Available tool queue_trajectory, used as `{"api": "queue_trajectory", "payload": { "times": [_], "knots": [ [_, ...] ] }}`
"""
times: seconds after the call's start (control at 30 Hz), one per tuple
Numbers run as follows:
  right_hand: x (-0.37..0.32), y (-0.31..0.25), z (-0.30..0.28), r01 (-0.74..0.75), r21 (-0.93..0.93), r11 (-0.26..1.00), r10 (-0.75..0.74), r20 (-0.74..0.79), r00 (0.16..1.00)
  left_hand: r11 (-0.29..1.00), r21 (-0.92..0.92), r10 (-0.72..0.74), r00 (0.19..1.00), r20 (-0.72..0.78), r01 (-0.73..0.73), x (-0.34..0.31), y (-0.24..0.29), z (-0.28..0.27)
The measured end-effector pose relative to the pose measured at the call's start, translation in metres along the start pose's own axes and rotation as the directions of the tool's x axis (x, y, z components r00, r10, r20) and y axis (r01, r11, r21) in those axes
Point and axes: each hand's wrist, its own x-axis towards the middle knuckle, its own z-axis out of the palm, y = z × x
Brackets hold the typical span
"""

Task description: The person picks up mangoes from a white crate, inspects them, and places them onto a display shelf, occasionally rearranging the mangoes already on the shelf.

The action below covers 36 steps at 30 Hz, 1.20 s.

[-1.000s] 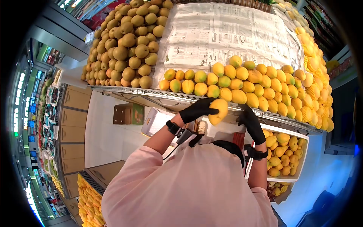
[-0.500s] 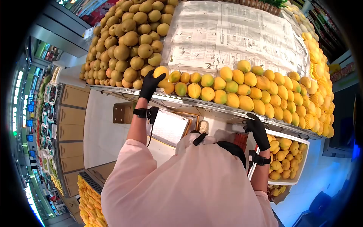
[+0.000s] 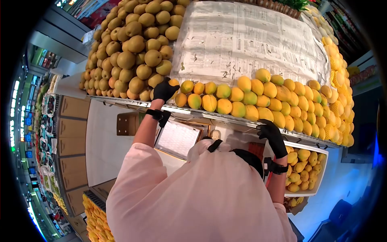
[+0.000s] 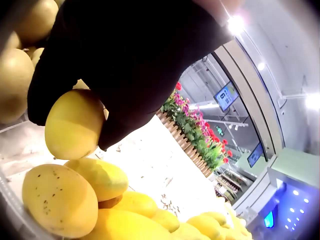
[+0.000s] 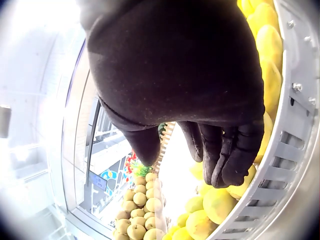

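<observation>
Yellow mango (image 4: 75,125) gripped by left hand (image 3: 164,90); right hand (image 3: 273,138) empty, loose.
Placed too near the rim (image 3: 201,114), it could roll off.

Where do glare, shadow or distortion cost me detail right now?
Head: fisheye bend, black corners; newsprint too small to read. Left wrist: left hand nearly solid black, newsprint washed out, ceiling light flaring. Right wrist: upper left blown white; right hand dark, creases visible.

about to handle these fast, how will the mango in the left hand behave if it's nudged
The mango looks rounded and egg-shaped, so it would probably roll if pushed. Its smooth skin may slip a little against the glove. Its plump, undented shape suggests fairly firm flesh.
</observation>
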Motion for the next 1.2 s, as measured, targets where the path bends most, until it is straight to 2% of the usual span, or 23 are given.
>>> {"api": "queue_trajectory", "payload": {
  "times": [0.1,0.3,0.4,0.5,0.6,0.7,0.73,0.77,0.8,0.83,0.93,0.97,1.0,1.03,1.07,1.1,1.2],
  "knots": [
    [-0.001,0.0,0.007,-0.037,-0.022,0.999,0.037,-0.003,0.999,0.989,0.146,0.006,0.998,0.07,-0.016,0.009,0.01,0.005],
    [-0.004,0.002,0.008,-0.095,0.013,0.995,0.096,-0.04,0.995,0.975,0.217,0.041,0.997,0.069,-0.055,0.013,0.017,0.008],
    [-0.004,0.008,0.004,-0.088,-0.001,0.996,0.088,-0.043,0.995,0.958,0.285,-0.013,0.99,0.138,-0.027,0.017,0.021,0.008],
    [-0.005,0.007,0.004,-0.077,-0.007,0.997,0.077,-0.047,0.996,0.963,0.266,0.013,0.99,0.142,-0.051,0.018,0.018,0.007],
    [-0.006,0.013,0.001,-0.072,0.01,0.997,0.073,-0.04,0.997,0.956,0.294,-0.054,0.972,0.228,-0.016,0.025,0.02,-0.001],
    [-0.008,0.014,-0.001,-0.086,-0.018,0.996,0.085,-0.051,0.995,0.987,0.157,-0.059,0.986,0.155,0.034,0.031,0.013,-0.011],
    [-0.008,0.015,-0.002,-0.082,-0.016,0.996,0.082,-0.05,0.995,0.987,-0.063,-0.133,0.97,0.205,0.148,0.03,0.015,-0.017],
    [-0.009,0.016,-0.003,-0.078,-0.014,0.997,0.077,-0.048,0.996,0.925,-0.273,-0.191,0.944,0.269,0.265,0.03,0.015,-0.025],
    [-0.01,0.015,-0.003,-0.073,-0.012,0.997,0.072,-0.047,0.996,0.805,-0.459,-0.23,0.911,0.342,0.376,0.028,0.022,-0.038],
    [-0.011,0.013,-0.003,-0.07,-0.008,0.997,0.07,-0.04,0.997,0.694,-0.577,-0.234,0.893,0.385,0.431,0.025,0.026,-0.047],
    [-0.011,-0.001,0.0,-0.059,-0.01,0.998,0.059,-0.009,0.998,0.565,-0.728,-0.104,0.909,0.403,0.387,0.021,0.018,-0.052],
    [-0.008,-0.006,0.002,-0.053,-0.018,0.998,0.053,0.007,0.999,0.476,-0.765,-0.101,0.891,0.442,0.433,0.02,0.016,-0.053],
    [-0.005,-0.011,0.004,-0.047,-0.027,0.999,0.047,0.024,0.999,0.683,-0.714,0.046,0.968,0.249,0.151,0.016,0.006,-0.047],
    [0.0,-0.016,0.008,-0.021,-0.057,0.998,0.025,0.056,0.998,0.806,-0.572,0.234,0.969,0.079,-0.148,0.012,-0.007,-0.034],
    [0.006,-0.022,0.012,0.005,-0.088,0.996,0.003,0.089,0.996,0.831,-0.357,0.44,0.897,-0.045,-0.426,0.011,-0.021,-0.023],
    [0.012,-0.029,0.017,0.032,-0.118,0.992,-0.017,0.123,0.992,0.808,-0.568,0.254,0.963,0.094,-0.158,0.011,-0.019,-0.019],
    [0.032,-0.051,0.039,0.082,-0.219,0.972,-0.034,0.218,0.975,0.66,-0.681,0.4,0.916,-0.036,-0.316,-0.006,-0.024,-0.012]
  ]
}}
